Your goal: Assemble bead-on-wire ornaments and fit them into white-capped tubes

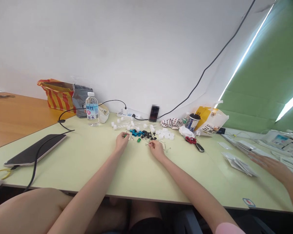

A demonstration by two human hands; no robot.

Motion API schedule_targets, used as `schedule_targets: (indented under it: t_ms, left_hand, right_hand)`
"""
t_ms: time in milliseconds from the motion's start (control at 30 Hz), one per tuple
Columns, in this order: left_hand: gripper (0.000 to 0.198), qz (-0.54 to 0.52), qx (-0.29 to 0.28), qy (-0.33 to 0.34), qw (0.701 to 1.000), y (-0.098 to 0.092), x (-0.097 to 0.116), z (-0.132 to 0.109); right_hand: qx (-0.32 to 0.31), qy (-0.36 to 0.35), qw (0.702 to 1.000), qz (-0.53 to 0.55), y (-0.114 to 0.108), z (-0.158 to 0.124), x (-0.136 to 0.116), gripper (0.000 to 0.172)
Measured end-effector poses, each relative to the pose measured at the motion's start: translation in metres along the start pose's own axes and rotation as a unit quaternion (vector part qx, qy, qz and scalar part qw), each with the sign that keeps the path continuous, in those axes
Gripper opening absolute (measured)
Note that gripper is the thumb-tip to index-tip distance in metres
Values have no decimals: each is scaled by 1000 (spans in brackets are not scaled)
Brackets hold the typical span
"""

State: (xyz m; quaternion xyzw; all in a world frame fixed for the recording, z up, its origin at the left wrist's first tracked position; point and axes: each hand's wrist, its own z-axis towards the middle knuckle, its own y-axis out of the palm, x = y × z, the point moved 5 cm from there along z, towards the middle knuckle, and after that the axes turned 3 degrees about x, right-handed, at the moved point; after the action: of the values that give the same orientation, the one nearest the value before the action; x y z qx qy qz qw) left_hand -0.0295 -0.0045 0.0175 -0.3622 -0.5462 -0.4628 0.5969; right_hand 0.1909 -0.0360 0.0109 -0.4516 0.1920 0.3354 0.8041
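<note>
At the middle of the pale green desk (136, 182), the person's left hand (122, 142) pinches a tiny green-tipped wire part (125, 136) between thumb and fingers; the part is too small to show clearly which way its long axis runs. The right hand (157, 150) hovers, its fingertips (151, 143) curled beside a scatter of black beads (147, 134); whether they grip anything, I can't tell. Blue beads (137, 132) lie just left of the black ones, with a lone green bead (138, 140) nearer the hands. White plastic caps (164, 134) sit in a cluster to the right, bent metal wires (166, 148) lie beside the right hand, and clear tubes (122, 125) lie toward the wall.

Farther back stand a water bottle (92, 109), nearly full, and a lidded drink cup (192, 122). A striped bag (57, 95) and a grey bag (82, 100) hide their contents. Red-handled scissors (190, 140) lie right of the caps. At far right, a co-worker's hand (271, 165) rests near a stack of white sachets (238, 164).
</note>
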Motion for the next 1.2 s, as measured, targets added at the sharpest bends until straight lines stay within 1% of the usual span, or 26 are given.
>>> schedule_targets:
  t_ms: [100,167,233,333,433,533,600,700,767,900,967,1033,1133,1200]
  left_hand:
    - [10,61,44,13,997,-8,0,2]
    - [12,88,56,23,994,-10,2,3]
    - [11,107,56,34,992,-11,6,4]
    - [7,123,34,49,991,-9,10,4]
    - [4,133,-11,76,988,-2,13,1]
    - [12,146,-63,102,982,6,12,-2]
    - [18,151,-84,86,981,9,10,-2]
    - [24,137,-88,44,986,11,6,-2]
    - [25,101,-91,28,990,13,7,-2]
    - [26,-7,-113,2,994,16,8,0]
    - [25,-13,-98,-5,995,13,7,3]
    - [24,18,-60,-2,998,6,6,5]
    - [21,97,0,31,995,-8,7,9]
    - [22,130,24,53,990,-13,8,10]
  right_hand:
    - [1,-9,1000,-20,3,3,0,15]
    - [1,-17,999,-29,4,4,-1,16]
    - [1,-23,999,-34,4,4,-1,17]
    - [-3,-24,999,-32,3,3,-2,18]
    - [-8,-16,999,-26,2,2,-1,19]
    - [-11,-10,1000,-23,1,1,-2,20]
    - [-12,-10,1000,-23,0,0,-2,19]
    - [-6,-13,1000,-19,-1,0,-3,18]
    - [1,-17,1000,-15,-1,0,-3,16]
    - [10,-28,1000,-6,-3,0,-4,13]
    - [10,-32,999,-3,-3,-1,-5,11]
    - [7,-31,999,0,-3,-2,-6,10]
    - [16,-19,1000,11,-4,-4,-6,13]
    - [36,-9,999,14,-8,-3,-5,15]
